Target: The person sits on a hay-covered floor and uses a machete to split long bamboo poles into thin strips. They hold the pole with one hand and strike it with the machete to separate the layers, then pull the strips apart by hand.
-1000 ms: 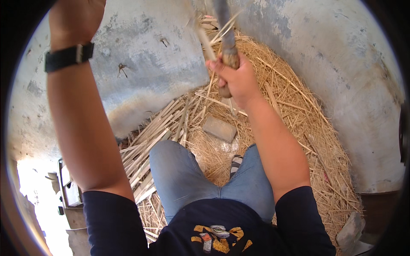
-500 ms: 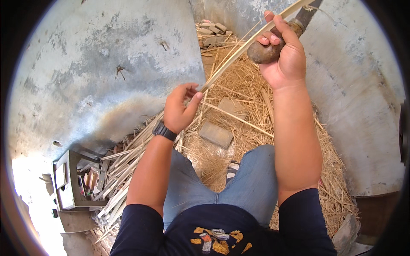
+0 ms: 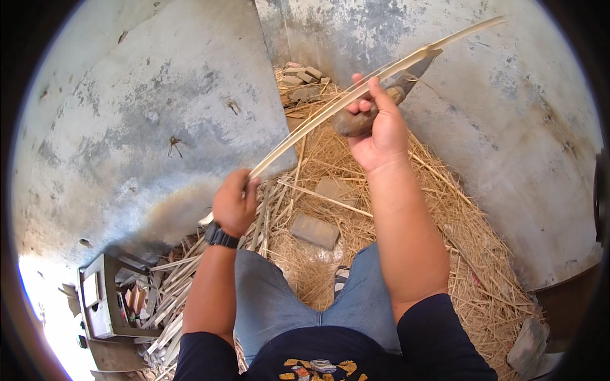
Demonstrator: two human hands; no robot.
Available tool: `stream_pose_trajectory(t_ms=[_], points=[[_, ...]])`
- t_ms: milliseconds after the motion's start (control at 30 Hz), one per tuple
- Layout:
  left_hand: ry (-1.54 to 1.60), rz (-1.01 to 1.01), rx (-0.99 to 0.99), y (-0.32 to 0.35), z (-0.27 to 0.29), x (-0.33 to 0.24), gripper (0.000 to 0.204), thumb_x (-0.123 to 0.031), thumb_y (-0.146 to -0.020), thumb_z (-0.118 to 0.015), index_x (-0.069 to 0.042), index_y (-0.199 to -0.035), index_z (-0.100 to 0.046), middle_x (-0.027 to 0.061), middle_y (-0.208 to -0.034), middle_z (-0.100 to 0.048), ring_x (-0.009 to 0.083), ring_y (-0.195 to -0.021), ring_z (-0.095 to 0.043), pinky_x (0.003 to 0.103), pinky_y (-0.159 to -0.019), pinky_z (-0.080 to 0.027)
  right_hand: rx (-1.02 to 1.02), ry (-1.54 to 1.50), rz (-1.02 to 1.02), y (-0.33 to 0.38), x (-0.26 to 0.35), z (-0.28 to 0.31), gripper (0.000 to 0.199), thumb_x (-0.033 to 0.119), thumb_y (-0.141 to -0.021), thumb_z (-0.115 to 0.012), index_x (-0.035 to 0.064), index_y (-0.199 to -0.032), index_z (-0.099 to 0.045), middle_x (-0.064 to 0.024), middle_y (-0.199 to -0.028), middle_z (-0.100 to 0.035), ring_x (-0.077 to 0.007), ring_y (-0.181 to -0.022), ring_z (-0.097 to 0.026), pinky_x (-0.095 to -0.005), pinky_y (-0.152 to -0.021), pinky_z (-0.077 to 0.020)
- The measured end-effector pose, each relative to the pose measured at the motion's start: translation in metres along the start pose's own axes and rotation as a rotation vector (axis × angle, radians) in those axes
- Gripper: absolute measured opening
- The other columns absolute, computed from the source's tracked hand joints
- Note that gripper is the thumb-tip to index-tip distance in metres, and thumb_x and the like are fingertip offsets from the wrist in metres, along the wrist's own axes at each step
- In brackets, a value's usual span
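Observation:
A long, pale strip of what looks like bamboo (image 3: 311,122) slants from lower left to upper right. Its near end is pinched in my left hand (image 3: 235,202), which wears a black watch (image 3: 221,235). My right hand (image 3: 384,136) is wrapped round the rounded wooden handle of a knife (image 3: 351,123). Beyond the fingers, the dark knife blade (image 3: 422,65) lies along the underside of the strip, near a notched or split spot. Thumb and fingers of the right hand also touch the strip. The left fingertips are partly hidden.
Loose shavings (image 3: 445,197) cover the floor, with a brick (image 3: 315,230) between my feet. Cut strips (image 3: 175,286) are heaped at the left beside a small wooden frame box (image 3: 101,298). Worn, pale walls (image 3: 210,82) stand close on both sides; broken bricks (image 3: 305,76) lie at the back.
Both hands have moved left and nearer to me, carrying the strip and knife along. The strip's far end and the blade's tip now show. The view has shifted slightly.

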State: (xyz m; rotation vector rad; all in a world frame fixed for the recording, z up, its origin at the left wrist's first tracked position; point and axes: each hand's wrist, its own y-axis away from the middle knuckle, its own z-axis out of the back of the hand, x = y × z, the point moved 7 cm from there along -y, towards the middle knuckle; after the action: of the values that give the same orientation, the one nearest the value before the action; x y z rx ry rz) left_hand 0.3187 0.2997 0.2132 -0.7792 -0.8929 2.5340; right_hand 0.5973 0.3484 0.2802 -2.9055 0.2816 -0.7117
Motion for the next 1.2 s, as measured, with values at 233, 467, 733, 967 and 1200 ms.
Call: stream_pose_trajectory(t_ms=[233,467,733,967,1200], points=[[-0.057,0.17,-0.003,0.059,0.085,0.057,0.018,-0.019,-0.101,-0.056,-0.002,-0.099,-0.064,0.02,-0.077,-0.061,0.0409,-0.068,-0.058,0.044,-0.062,-0.046,-0.489,0.732,0.223,0.014,0.018,0.091,0.031,0.028,-0.097,-0.069,0.0056,-0.109,-0.05,-0.0052,-0.081,-0.058,-0.012,-0.058,-0.054,-0.0276,-0.052,-0.0488],[-0.204,0.325,0.07,0.12,0.151,0.076,0.028,-0.024,-0.103,-0.052,-0.001,-0.09,-0.061,0.0206,-0.072,-0.059,0.0416,-0.066,-0.057,0.046,-0.06,-0.044,-0.059,1.382,0.806,0.053,-0.027,0.085,0.038,0.034,-0.096,-0.069,0.0011,-0.11,-0.058,-0.0032,-0.071,-0.057,-0.0126,-0.055,-0.057,-0.0322,-0.052,-0.0492],[-0.198,0.429,0.232,0.154,0.16,0.084,0.031,-0.025,-0.103,-0.053,0.0,-0.084,-0.057,0.0219,-0.07,-0.056,0.043,-0.064,-0.055,0.046,-0.058,-0.041,0.803,1.679,0.829,0.111,-0.111,0.018,0.034,0.022,-0.078,-0.077,0.0121,-0.108,-0.064,-0.0034,-0.069,-0.061,-0.0199,-0.062,-0.064,-0.0352,-0.058,-0.0506],[-0.15,0.432,0.327,0.166,0.167,0.082,0.034,-0.024,-0.102,-0.051,0.001,-0.079,-0.054,0.0229,-0.069,-0.055,0.0444,-0.064,-0.054,0.046,-0.058,-0.041,0.82,1.839,0.767,0.088,-0.141,0.041,0.04,0.024,-0.074,-0.079,0.0132,-0.11,-0.064,-0.0048,-0.077,-0.065,-0.0245,-0.071,-0.067,-0.0396,-0.063,-0.0514],[-0.167,0.487,0.363,0.173,0.171,0.076,0.036,-0.025,-0.102,-0.051,0.001,-0.078,-0.056,0.0216,-0.068,-0.057,0.0429,-0.065,-0.057,0.046,-0.059,-0.043,0.579,1.847,0.612,0.07,-0.114,0.068,0.034,0.022,-0.075,-0.077,0.011,-0.105,-0.065,-0.0073,-0.085,-0.07,-0.0266,-0.077,-0.07,-0.0432,-0.069,-0.0543]])
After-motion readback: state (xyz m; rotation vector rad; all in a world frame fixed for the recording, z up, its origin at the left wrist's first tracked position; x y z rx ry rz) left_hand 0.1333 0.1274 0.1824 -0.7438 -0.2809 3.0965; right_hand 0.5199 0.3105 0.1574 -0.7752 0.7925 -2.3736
